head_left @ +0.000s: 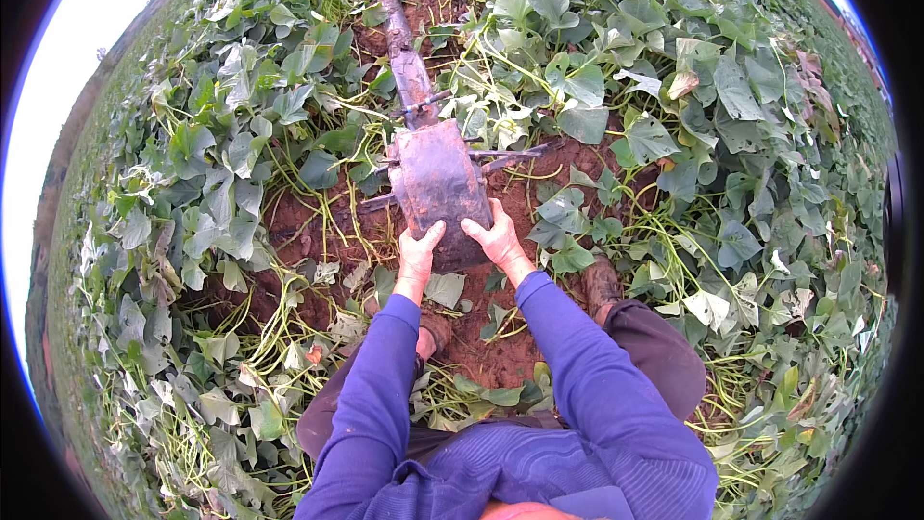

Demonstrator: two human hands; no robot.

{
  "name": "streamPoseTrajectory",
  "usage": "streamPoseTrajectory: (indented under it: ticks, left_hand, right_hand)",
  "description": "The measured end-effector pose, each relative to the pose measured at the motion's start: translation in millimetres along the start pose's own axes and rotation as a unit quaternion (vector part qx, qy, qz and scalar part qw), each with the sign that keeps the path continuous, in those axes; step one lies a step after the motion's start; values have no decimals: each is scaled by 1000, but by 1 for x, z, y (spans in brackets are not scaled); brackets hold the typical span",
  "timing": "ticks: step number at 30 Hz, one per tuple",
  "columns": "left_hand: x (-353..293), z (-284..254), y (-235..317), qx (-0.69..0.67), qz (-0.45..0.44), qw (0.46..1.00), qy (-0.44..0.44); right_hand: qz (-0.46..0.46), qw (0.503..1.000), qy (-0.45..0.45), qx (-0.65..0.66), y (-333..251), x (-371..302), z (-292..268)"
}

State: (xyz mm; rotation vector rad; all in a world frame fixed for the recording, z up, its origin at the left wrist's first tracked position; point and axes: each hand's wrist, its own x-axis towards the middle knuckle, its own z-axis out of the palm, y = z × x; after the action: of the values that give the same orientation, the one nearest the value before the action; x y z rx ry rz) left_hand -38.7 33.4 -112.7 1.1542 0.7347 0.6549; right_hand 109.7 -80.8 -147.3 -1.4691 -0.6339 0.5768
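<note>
Between my hands is a dark, mud-smeared, block-shaped bundle [441,178] with a rounded, shiny surface, perhaps wound plastic film. Thin dark bars [510,154] stick out from both its sides. From its far end a long, narrow, shiny, dirt-covered strip [404,53] runs away between the plants. My left hand [416,255] grips the near left corner, and my right hand [498,239] the near right one. Both thumbs lie on top, pointing inward, while the other fingers are mostly hidden at the sides and underneath.
Leafy green vines [587,87] spread densely on every side, with long trailing stems. Reddish-brown soil [491,327] shows beneath the bundle and between my feet. A muddy shoe [602,284] stands at the right, and my other foot [435,332] is at the left among stems.
</note>
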Motion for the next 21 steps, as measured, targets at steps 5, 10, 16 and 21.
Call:
streamPoseTrajectory:
  ticks: [5,10,16,21]
  left_hand:
    - [1,17,-8,-5,56,997,48]
    - [-14,20,-13,-6,47,996,74]
    - [-66,30,3,-34,59,994,90]
    - [-111,29,23,-80,47,991,92]
  right_hand:
    - [16,1000,12,-14,0,0,-3]
    - [51,999,8,-19,-15,-19,-7]
    - [25,998,35,-51,-50,-63,-8]
    - [10,986,-1,-169,-92,-94,-18]
